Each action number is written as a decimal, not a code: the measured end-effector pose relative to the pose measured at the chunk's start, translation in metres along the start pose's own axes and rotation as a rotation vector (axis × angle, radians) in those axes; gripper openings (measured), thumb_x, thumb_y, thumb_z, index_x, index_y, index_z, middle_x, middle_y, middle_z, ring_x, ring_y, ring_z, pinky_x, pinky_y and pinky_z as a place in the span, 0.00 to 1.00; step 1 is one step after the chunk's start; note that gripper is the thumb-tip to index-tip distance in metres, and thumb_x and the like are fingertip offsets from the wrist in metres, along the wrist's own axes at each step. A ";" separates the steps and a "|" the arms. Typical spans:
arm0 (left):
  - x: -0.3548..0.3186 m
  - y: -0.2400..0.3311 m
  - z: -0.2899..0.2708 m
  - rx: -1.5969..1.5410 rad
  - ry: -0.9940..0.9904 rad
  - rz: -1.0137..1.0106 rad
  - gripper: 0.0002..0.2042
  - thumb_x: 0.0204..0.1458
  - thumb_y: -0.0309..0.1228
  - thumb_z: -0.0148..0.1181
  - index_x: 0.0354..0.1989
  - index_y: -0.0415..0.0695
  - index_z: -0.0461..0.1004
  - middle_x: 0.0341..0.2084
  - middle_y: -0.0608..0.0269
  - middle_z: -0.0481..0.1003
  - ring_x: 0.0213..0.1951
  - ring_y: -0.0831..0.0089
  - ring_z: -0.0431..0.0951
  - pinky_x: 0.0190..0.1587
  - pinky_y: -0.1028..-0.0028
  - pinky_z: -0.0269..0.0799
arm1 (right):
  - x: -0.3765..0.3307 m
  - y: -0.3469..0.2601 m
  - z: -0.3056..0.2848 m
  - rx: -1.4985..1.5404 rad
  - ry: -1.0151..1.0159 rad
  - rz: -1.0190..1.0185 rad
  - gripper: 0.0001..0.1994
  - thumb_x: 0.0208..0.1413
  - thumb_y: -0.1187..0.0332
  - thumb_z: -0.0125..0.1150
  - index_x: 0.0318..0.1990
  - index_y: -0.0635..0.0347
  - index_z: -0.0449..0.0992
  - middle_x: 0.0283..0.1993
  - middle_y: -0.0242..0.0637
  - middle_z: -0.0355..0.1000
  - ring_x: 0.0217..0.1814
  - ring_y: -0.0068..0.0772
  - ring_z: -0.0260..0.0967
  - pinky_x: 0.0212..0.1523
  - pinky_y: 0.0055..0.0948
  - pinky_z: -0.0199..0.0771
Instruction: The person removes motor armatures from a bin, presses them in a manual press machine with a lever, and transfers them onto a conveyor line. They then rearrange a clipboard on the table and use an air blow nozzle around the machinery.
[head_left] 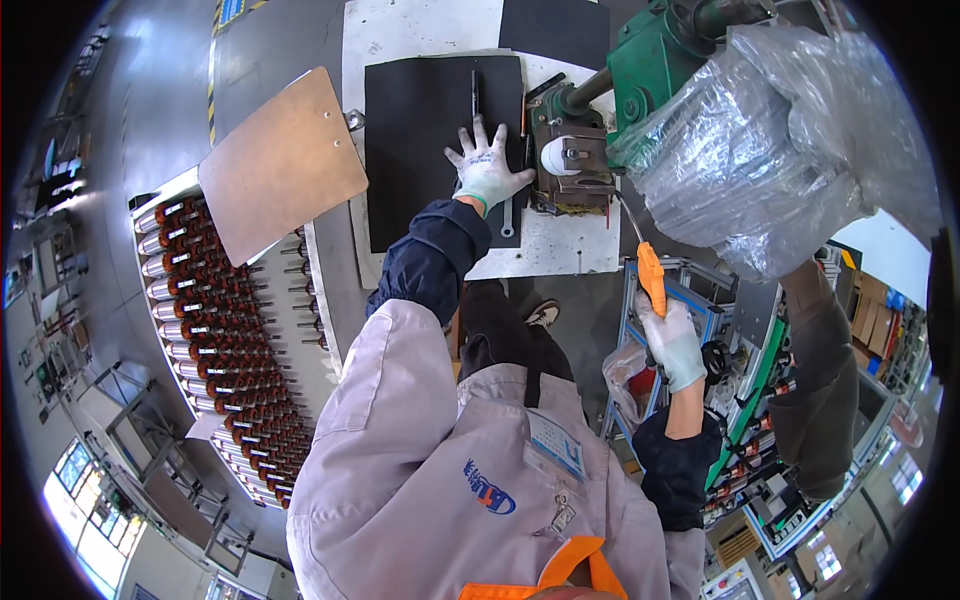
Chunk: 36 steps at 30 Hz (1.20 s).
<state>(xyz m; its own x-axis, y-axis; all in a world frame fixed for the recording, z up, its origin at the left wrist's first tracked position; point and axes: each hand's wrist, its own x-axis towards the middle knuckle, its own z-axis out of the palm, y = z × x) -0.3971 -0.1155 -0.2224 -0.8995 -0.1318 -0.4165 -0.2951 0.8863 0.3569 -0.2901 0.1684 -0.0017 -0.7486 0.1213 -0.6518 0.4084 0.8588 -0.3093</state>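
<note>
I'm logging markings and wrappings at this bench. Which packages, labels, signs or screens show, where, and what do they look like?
Clear crinkled plastic bag: wrapped over the green machine, upper right.
Small clear plastic bag: beside the gloved right hand, which grips an orange-handled tool.
Rectangular pale blue badge: on the grey jacket's chest.
Blue logo print: jacket front.
Blue sign: top edge.

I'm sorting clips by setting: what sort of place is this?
Most likely a factory floor for electric motor parts. A rack of copper-wound rotors stands at the left, a green machine sits on the workbench, and the gloved right hand grips an orange-handled tool.
</note>
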 end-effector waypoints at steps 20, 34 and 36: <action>0.006 0.003 0.005 0.020 -0.014 0.016 0.47 0.44 0.58 0.66 0.73 0.60 0.52 0.74 0.42 0.35 0.73 0.35 0.36 0.66 0.30 0.37 | 0.001 0.014 0.013 -0.114 0.066 -0.007 0.30 0.61 0.42 0.54 0.37 0.68 0.78 0.35 0.58 0.75 0.42 0.62 0.74 0.43 0.51 0.72; 0.008 0.007 0.006 0.048 -0.048 -0.005 0.46 0.44 0.58 0.65 0.73 0.60 0.54 0.74 0.42 0.35 0.74 0.37 0.36 0.67 0.31 0.39 | 0.008 0.032 0.005 -0.112 0.165 -0.021 0.29 0.61 0.43 0.54 0.36 0.69 0.77 0.36 0.61 0.75 0.43 0.63 0.74 0.44 0.52 0.72; 0.008 0.011 0.007 0.024 -0.039 -0.018 0.46 0.44 0.58 0.65 0.73 0.60 0.54 0.74 0.42 0.35 0.74 0.38 0.37 0.67 0.32 0.38 | 0.012 0.033 0.004 -0.137 0.187 0.005 0.29 0.61 0.43 0.54 0.37 0.69 0.77 0.35 0.61 0.75 0.43 0.63 0.74 0.44 0.53 0.72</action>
<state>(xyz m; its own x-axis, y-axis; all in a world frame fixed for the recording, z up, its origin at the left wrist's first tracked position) -0.4051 -0.1042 -0.2274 -0.8807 -0.1310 -0.4551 -0.3031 0.8943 0.3291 -0.2835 0.1959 -0.0223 -0.8355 0.2053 -0.5096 0.3476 0.9159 -0.2009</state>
